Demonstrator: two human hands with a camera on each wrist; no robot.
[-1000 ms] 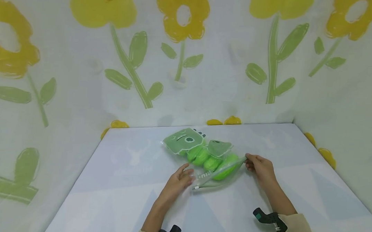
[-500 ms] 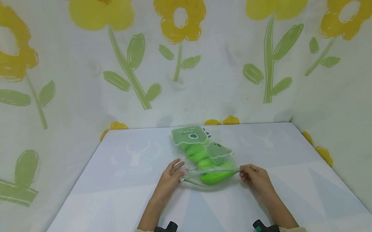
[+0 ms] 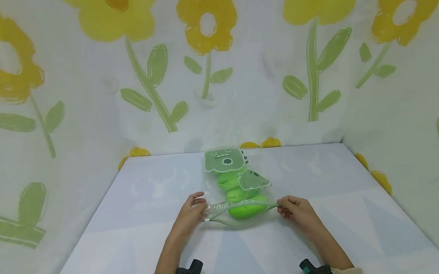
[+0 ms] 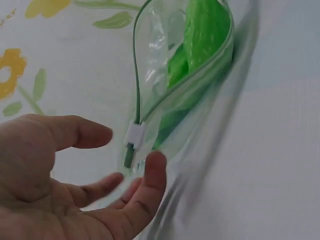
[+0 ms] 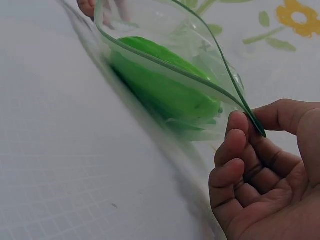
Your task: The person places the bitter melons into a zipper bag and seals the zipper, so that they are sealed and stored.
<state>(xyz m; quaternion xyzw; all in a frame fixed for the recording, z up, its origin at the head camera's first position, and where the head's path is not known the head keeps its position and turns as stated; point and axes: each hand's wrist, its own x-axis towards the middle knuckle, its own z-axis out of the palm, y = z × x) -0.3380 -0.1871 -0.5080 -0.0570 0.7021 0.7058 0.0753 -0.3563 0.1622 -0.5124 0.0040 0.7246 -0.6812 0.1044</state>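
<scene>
A clear zip bag [image 3: 223,161] with a printed cartoon creature lies on the table, its green-edged mouth parted toward me. Inside sits something bright green and lumpy [image 3: 247,211], made of several rounded segments; its kind is unclear. My right hand [image 3: 296,210] pinches the right corner of the bag's mouth between thumb and fingers, as the right wrist view shows with that hand [image 5: 267,170] close up. At the other corner, my left hand [image 3: 190,213] has its thumb and fingers apart around the bag's edge. A white slider [image 4: 135,134] sits just beyond those fingertips.
The bag rests on a pale table [image 3: 155,248] with faint triangle patterns. A white cloth [image 3: 251,73] printed with yellow flowers hangs behind and at both sides. Each wrist carries a black camera mount [image 3: 188,270].
The bag has turned straighter and shifted left, its mouth spread wider. Both hands have moved left, the right one also nearer to me, still pinching its corner.
</scene>
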